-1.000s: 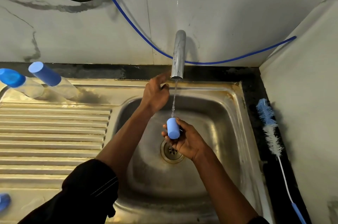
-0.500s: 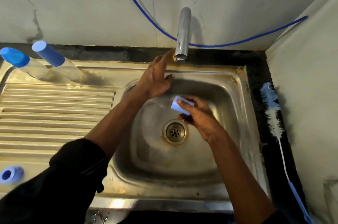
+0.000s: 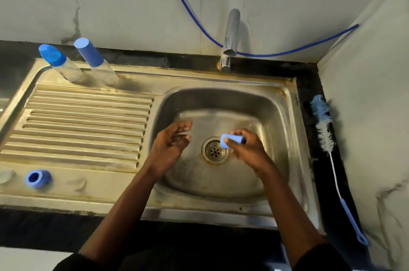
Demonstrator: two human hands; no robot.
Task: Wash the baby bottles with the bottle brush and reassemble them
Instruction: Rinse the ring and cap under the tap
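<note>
My right hand (image 3: 245, 146) grips a small light-blue bottle cap (image 3: 230, 140) on its side, just above the drain (image 3: 214, 150) of the steel sink (image 3: 285, 116). My left hand (image 3: 171, 141) hovers to the left of the drain with relaxed fingers and nothing in it. Two clear baby bottles with blue caps (image 3: 58, 62) (image 3: 94, 60) stand at the back of the draining board. A blue screw ring (image 3: 38, 179) lies at the board's front left. The bottle brush (image 3: 327, 144) lies on the dark counter right of the sink.
The chrome tap (image 3: 230, 40) stands behind the basin, and no water runs from it. A blue hose (image 3: 190, 14) hangs across the marble wall. The ribbed draining board (image 3: 84, 127) fills the left side. A wall closes off the right.
My left hand has left the tap and dropped into the basin. The water has stopped. My right hand has lowered the cap and turned it on its side near the drain.
</note>
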